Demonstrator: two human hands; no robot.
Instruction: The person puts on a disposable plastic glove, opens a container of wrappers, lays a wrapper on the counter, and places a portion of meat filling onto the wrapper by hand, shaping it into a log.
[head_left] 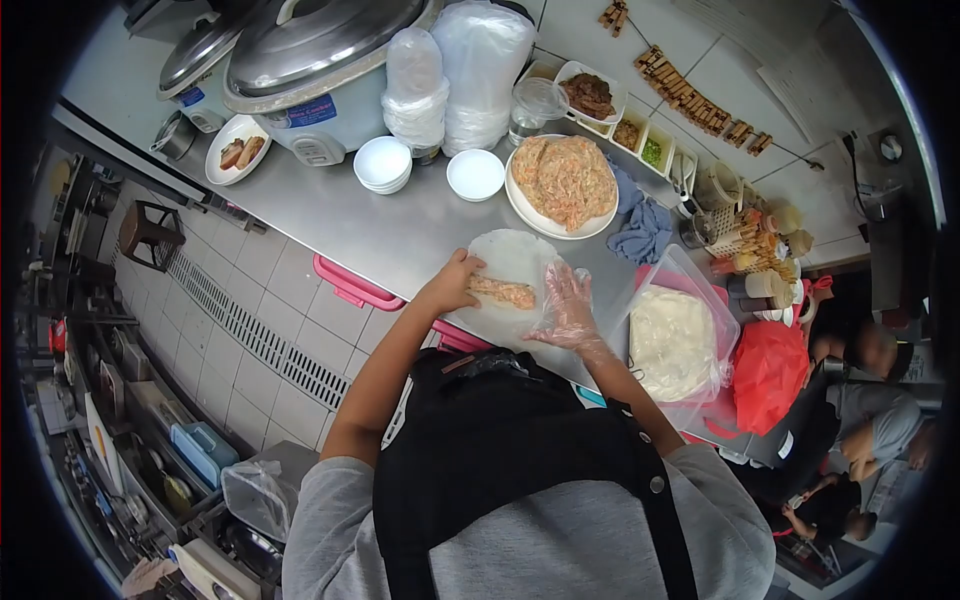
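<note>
Steel counter [312,208], translucent round wrapper [512,262], orange-flecked filling [508,292], left hand [457,283] curled, grip unclear, right hand [567,308] spread

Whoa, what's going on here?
Someone has both hands at a round white wrapper on the metal counter. A strip of orangey filling lies across it, and the wrapper is not rolled up. The bare left hand is at one end of the strip. The right hand, in a clear glove, is spread at the wrapper's other side. Behind the wrapper, a similar-looking heap sits on a white plate.
</note>
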